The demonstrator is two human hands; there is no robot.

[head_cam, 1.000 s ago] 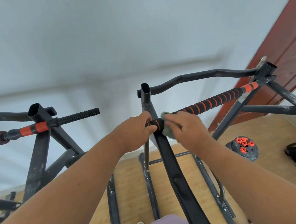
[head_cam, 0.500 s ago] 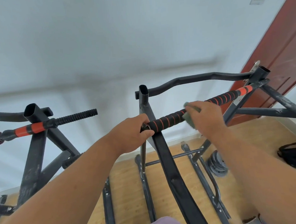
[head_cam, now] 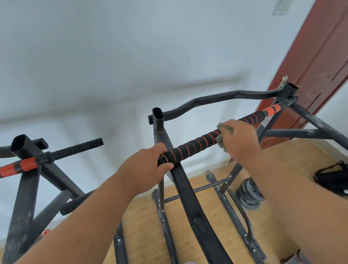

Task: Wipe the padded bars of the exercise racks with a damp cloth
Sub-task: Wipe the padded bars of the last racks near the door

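My left hand (head_cam: 144, 166) has its fingers curled over the near end of the long black foam bar with orange spiral stripes (head_cam: 194, 146), thumb underneath, squeezing it. That spot is where the bar meets the dark metal upright post with an open top (head_cam: 158, 120).

My right hand (head_cam: 237, 139) sits farther up the same bar, toward 2 o'clock. Its fingers wrap round the bar with a small grey-green cloth (head_cam: 220, 138) bunched under them. Bits of cloth poke out at the hand's left edge and top.

Between my two hands the bar is bare, a clear striped stretch. Past the right hand the bar runs on free to its orange end (head_cam: 273, 109) by the red-brown wooden door (head_cam: 325, 57).

At 9 o'clock stands a second dark metal rack (head_cam: 24, 194) with a ribbed black grip (head_cam: 78, 147), well apart from my hands.

Down at 5 o'clock, grey round weight plates (head_cam: 249, 194) lie on the light wooden floor (head_cam: 144, 225), with a black bag (head_cam: 343, 179) near them.
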